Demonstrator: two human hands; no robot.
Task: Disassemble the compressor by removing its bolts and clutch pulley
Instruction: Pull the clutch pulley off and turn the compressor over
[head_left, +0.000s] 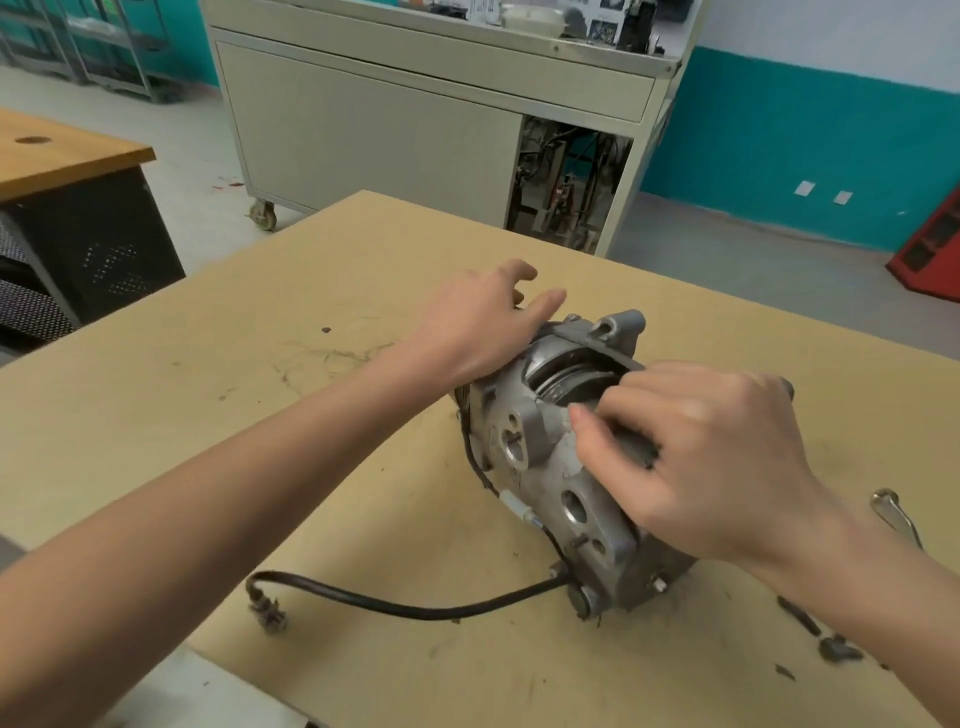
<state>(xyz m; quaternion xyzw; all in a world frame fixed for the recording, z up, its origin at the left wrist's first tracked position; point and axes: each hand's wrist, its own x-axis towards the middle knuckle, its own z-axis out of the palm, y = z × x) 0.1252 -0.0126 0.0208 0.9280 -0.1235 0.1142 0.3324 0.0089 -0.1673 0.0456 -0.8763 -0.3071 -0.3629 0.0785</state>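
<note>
While left hand (467, 332) rests open on grey cast-metal compressor (519, 441), right hand (717, 457) grips its mid-body (splitting step, likely); next: firm pull.

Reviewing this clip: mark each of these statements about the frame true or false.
1. The compressor lies on the wooden table. True.
2. Both hands touch the compressor. True: left hand, right hand.
3. The black cable trails off to the compressor's right. False: it trails to the left.
4. The left hand holds the metal tool. False: the tool lies on the table near the right wrist.
</note>
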